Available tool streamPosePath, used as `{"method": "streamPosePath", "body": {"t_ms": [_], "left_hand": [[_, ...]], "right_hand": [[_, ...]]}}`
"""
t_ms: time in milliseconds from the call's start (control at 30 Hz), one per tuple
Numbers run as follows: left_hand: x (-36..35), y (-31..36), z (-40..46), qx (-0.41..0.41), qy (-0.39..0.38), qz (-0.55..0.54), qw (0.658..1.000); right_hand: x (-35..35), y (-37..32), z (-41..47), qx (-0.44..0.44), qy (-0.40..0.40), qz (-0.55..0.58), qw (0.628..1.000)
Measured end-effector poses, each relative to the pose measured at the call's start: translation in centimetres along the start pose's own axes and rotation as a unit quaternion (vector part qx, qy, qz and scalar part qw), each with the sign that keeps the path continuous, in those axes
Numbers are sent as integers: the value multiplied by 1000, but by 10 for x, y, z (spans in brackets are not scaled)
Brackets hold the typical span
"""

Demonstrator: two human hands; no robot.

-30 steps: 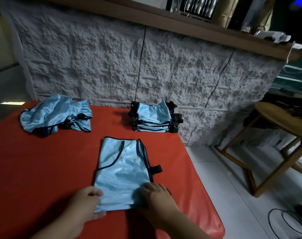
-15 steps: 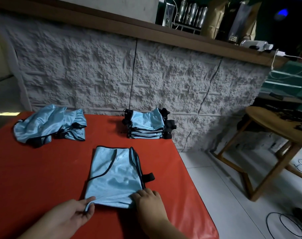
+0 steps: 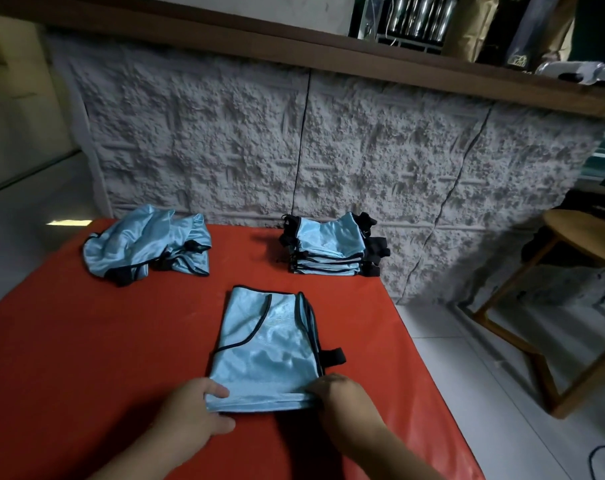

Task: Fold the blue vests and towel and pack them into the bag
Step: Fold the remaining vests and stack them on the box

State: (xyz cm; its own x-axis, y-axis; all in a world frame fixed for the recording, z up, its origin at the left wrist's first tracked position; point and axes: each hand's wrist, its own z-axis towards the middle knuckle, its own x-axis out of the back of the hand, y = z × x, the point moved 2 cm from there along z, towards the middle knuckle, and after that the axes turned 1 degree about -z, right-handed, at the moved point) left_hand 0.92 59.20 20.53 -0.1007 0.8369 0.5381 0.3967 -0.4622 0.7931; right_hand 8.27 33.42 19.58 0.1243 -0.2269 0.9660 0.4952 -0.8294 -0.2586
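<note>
Nearest the person, both hands grip the near hem of the half-folded vest (image 3: 266, 355) lying flat on the red table (image 3: 86, 358). The left hand (image 3: 193, 414) pinches the near-left corner, thumb on top; the right hand (image 3: 339, 393) curls its fingers over the near-right corner.

Risk: the fabric looks slick, and the stacked layers could slide apart when the hem is lifted for the next fold, judging by the offset edges along the right side. The black strap (image 3: 333, 356) sticks out to the right and may end up outside the fold.

Clearance: the table's right edge lies near the right hand, with floor below it; anything pushed that way could drop. There is bare red surface to the left and beyond the vest.

Further back, the stack of folded vests (image 3: 330, 249) sits at the far right corner, close to the edge. The unfolded heap (image 3: 145, 247) lies far left. No bag or towel is in view.
</note>
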Motion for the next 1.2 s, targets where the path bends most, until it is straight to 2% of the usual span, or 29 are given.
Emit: {"method": "streamPosePath", "body": {"t_ms": [100,300,433,633,933,1067,1200], "left_hand": [[-3,-1,2,-119,49,65,990],[7,-11,7,-187,60,117,973],[14,-19,5,-261,68,219,938],[17,-21,-10,-222,-46,253,940],[32,-12,-41,-177,-133,285,933],[41,-6,-49,-174,-201,305,914],[56,1,-47,-176,-215,266,923]], "right_hand": [[6,-1,-1,-10,3,25,1000],[4,-7,0,-9,-19,35,999],[7,-14,-6,20,-49,27,998],[2,-16,-15,23,-53,3,998],[24,-34,-30,57,-132,-45,989],[43,-47,-37,99,-170,-10,980],[60,-50,-37,87,-176,18,980]]}}
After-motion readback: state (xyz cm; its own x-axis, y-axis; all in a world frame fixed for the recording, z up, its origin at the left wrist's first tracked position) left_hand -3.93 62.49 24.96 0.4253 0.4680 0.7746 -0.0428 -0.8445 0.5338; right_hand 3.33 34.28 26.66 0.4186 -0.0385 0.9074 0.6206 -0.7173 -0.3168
